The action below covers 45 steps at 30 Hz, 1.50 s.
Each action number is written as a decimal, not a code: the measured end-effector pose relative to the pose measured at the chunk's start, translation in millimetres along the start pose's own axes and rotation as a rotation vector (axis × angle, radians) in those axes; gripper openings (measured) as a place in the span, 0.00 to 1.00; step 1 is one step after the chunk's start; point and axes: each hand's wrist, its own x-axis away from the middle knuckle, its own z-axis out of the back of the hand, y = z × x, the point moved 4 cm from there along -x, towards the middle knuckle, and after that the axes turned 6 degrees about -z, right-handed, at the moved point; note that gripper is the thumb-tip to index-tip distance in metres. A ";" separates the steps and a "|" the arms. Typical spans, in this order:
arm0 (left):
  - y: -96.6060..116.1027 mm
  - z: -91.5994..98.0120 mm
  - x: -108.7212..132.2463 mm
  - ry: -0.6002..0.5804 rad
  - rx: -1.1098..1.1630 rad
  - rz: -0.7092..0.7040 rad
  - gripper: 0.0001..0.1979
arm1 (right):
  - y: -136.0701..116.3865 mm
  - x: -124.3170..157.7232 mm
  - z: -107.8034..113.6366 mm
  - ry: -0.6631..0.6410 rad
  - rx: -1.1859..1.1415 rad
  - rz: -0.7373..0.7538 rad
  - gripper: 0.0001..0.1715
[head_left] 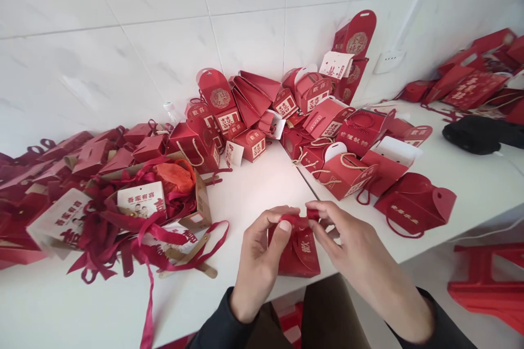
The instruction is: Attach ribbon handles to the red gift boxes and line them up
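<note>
A small red gift box [301, 262] with gold characters on its side stands near the table's front edge, directly before me. My left hand [260, 259] is closed at its upper left, thumb and fingers pinching the top. Just to the right, my right hand [347, 234] pinches a small red strip [313, 214] at the top of the same box; whether it is ribbon or a paper flap I cannot tell. My fingers partly cover the top of the box.
On the left, an open carton [202, 202] holds dark red ribbons [155, 234] that spill onto the white table [254, 191]. Many red gift boxes [254, 144] are heaped along the wall. A black pouch [470, 135] lies at right, above a red stool [487, 283].
</note>
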 end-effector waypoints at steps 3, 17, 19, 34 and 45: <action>-5.1 0.5 0.7 0.090 -0.070 -0.051 0.11 | -0.7 2.5 4.9 0.039 0.111 0.052 0.12; 13.1 -3.1 5.0 -0.229 -0.675 -0.143 0.08 | -32.0 3.1 10.9 -0.091 -0.053 0.222 0.08; 10.7 -2.8 3.9 -0.231 -0.650 -0.123 0.05 | -32.8 3.0 10.5 -0.139 -0.102 0.226 0.09; -4.4 4.9 -0.5 -0.165 -0.243 0.095 0.10 | -8.8 0.3 -9.3 -0.194 -0.291 -0.097 0.11; 0.0 3.0 -1.1 -0.243 -0.271 0.031 0.06 | -10.0 1.2 -17.5 -0.215 -0.361 -0.159 0.16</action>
